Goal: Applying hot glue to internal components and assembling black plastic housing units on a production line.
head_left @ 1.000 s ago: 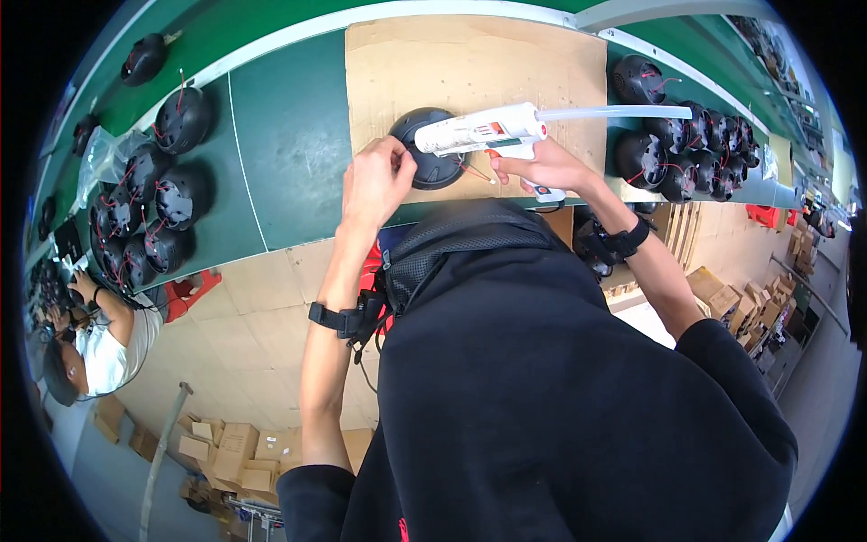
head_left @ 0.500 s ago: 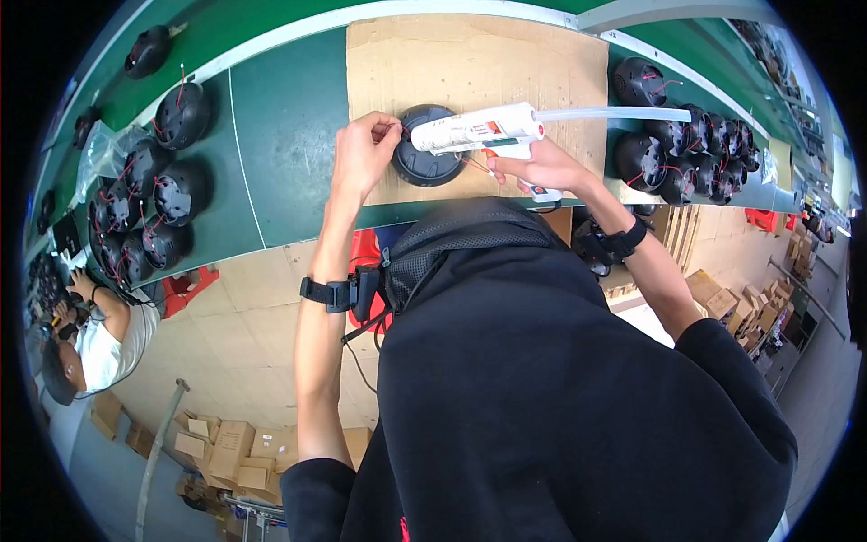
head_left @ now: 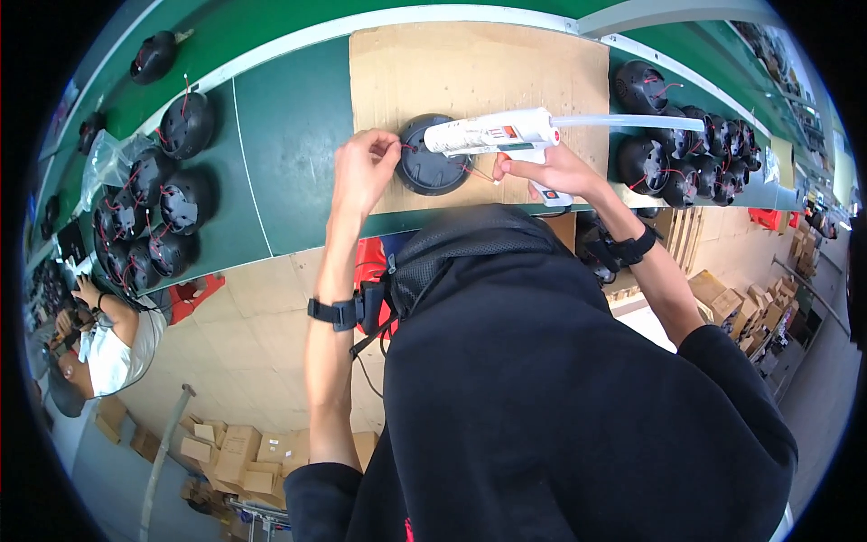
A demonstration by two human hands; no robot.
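A round black plastic housing [head_left: 435, 178] lies on the cardboard sheet in front of me. My left hand [head_left: 366, 172] is at its left edge, thumb and fingers pinched on a thin red wire [head_left: 408, 146]. My right hand [head_left: 562, 172] grips the handle of a white hot glue gun [head_left: 492, 132], held over the housing. The front of the gun points left and hides the housing's upper right part; its tip is hard to make out. A long translucent glue stick [head_left: 623, 121] juts from its back. Another thin wire [head_left: 479, 172] runs from the housing's right side toward my right fingers.
The cardboard sheet [head_left: 470, 63] covers part of the green workbench [head_left: 289, 135]. Black domed housings with red wires stand in groups at the left [head_left: 187, 200] and right [head_left: 643, 164]. A clear plastic bag [head_left: 110, 163] lies at the left, near a co-worker [head_left: 122, 352]. Cardboard boxes [head_left: 237, 452] stand on the floor.
The glue gun has shifted slightly to the right over the housing, uncovering a little more near its front. My left hand keeps its pinch, and the whole view has moved slightly.
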